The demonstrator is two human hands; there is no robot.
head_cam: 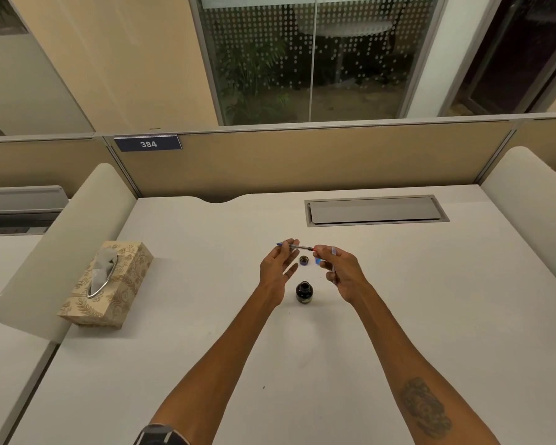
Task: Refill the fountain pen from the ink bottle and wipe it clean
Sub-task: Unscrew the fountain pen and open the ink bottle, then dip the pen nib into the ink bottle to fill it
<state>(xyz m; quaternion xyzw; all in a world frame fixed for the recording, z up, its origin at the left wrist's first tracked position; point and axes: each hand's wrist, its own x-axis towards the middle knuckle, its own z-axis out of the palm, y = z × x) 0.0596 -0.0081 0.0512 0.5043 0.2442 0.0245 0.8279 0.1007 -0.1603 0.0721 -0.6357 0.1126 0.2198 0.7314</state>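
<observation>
Both forearms reach forward over the white tabletop point(398, 316). Left hand point(278, 268): palm turned inward, lower fingers spread loose, fingertips pinching the slim clear-barrelled fountain pen part with blue tip point(294, 247), held about level. Right hand point(341, 271): grip closed around a thin pale tube point(334, 261); whether its fingertips touch the pen's red end, cannot tell. Small blue piece point(317, 260) partly hidden at 9 o'clock of the right fingers. Open dark glass ink bottle point(304, 292) stands between the wrists; its round cap point(303, 260) at 12 o'clock of it. Patterned beige tissue box point(109, 281) well apart at 9 o'clock.
</observation>
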